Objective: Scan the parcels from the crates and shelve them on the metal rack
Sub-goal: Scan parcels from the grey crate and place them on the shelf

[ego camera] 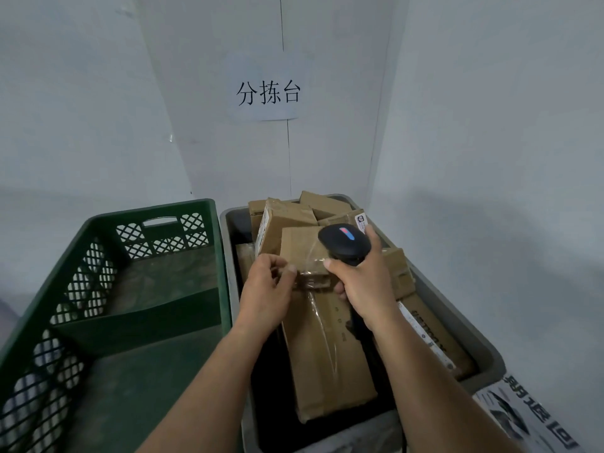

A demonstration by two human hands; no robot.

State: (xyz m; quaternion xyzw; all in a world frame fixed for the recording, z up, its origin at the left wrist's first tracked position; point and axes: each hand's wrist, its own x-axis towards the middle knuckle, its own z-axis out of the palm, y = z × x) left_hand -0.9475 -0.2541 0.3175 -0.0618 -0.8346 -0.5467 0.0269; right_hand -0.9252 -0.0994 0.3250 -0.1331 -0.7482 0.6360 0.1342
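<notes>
1. The grey crate (pixel 327 434) sits in a corner of pale walls, and the places below are told from it.
2. A long cardboard parcel (pixel 327 354) lies lengthwise in the grey crate, with its near end towards the front wall. A band of clear tape crosses it at its far part.
3. The left grip (pixel 266 289) is narrow, thumb and curled fingers pinching the parcel's left edge at that tape band.
4. The right grip (pixel 362 282) is wrapped round the handle of a black barcode scanner (pixel 343 240). The scanner's head hangs over the parcel's far end, with a red and blue strip lit on top.
5. A heap of smaller cardboard parcels (pixel 287 220) fills the far end of the grey crate, touching the long one and rising above the rim.
6. A flat labelled parcel (pixel 438 328) leans along the crate's right wall, partly hidden by the right forearm.
7. A green lattice crate (pixel 81 279) stands just beside the grey crate, on its left, the two rims touching.
8. A paper sign (pixel 266 93) reading 分拣台 hangs on the wall above the grey crate's far end.
9. A printed carton (pixel 529 416) lies outside the grey crate at its near right corner.
</notes>
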